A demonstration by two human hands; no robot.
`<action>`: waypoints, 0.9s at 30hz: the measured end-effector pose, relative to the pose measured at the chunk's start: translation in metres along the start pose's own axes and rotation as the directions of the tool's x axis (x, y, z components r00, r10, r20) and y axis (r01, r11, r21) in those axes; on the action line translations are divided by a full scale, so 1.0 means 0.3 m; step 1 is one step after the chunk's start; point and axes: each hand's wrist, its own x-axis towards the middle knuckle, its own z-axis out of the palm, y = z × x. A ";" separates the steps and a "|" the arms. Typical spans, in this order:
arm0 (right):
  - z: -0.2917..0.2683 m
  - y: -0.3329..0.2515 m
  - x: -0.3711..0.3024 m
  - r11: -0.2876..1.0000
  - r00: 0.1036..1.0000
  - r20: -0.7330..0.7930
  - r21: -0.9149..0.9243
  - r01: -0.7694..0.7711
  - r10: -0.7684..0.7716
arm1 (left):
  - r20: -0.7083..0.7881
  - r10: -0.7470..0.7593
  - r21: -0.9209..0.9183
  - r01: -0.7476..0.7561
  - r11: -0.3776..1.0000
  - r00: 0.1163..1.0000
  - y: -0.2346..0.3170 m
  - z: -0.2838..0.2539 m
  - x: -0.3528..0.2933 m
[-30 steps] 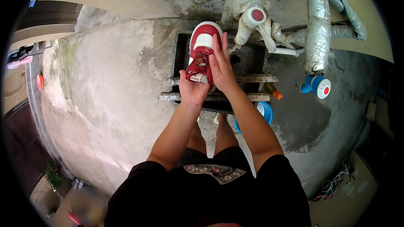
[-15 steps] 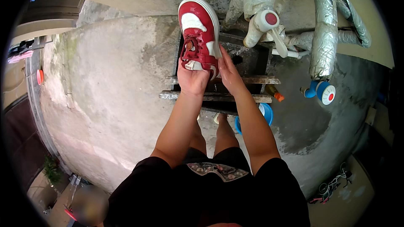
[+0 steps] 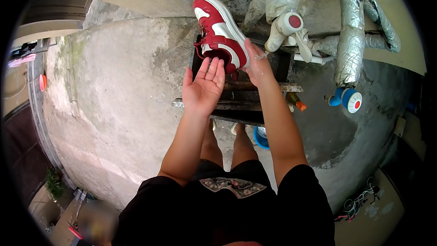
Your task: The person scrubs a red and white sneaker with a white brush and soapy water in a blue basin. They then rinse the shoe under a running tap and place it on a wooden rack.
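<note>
A red and white sneaker (image 3: 221,34) is held up over a dark sink, its toe pointing away and its white sole turned to the right. My right hand (image 3: 258,63) grips it at the heel end along the sole; most of those fingers are hidden, and the skin looks wet. Palm up, my left hand (image 3: 203,86) has its fingers stretched out, their tips at the sneaker's ankle opening. Whether those fingertips touch the collar I cannot tell. Red laces hang on the sneaker's left side.
Wooden slats (image 3: 236,105) cross the near part of the dark sink (image 3: 284,68). A white lever tap (image 3: 289,23) stands just right of the sneaker, with foil-wrapped pipes (image 3: 349,41) beyond. A bottle with an orange cap (image 3: 300,105) and a blue basin (image 3: 261,139) are nearby.
The sneaker has rolled so that its sole side faces right. My left hand has let go of its heel and opened, palm up; my right hand has taken hold of the sole side.
</note>
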 end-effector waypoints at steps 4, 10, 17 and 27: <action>-0.052 -0.033 0.015 0.992 0.994 -0.022 -0.068 -0.111 0.109 | 0.122 0.229 0.663 -0.251 0.706 0.966 0.002 -0.031 -0.031; -0.049 -0.081 0.000 0.907 0.988 -0.022 -0.394 -0.149 0.153 | 0.453 0.282 0.803 -0.524 0.284 0.846 -0.018 -0.031 -0.035; 0.006 -0.023 0.060 0.866 0.972 0.081 -0.475 -0.155 0.219 | 0.426 0.001 0.624 -0.295 0.724 0.905 -0.105 0.078 0.003; -0.031 0.184 0.101 0.969 0.982 0.145 -0.232 -0.084 0.120 | 0.143 -0.351 0.360 0.282 0.889 0.926 -0.328 0.155 0.277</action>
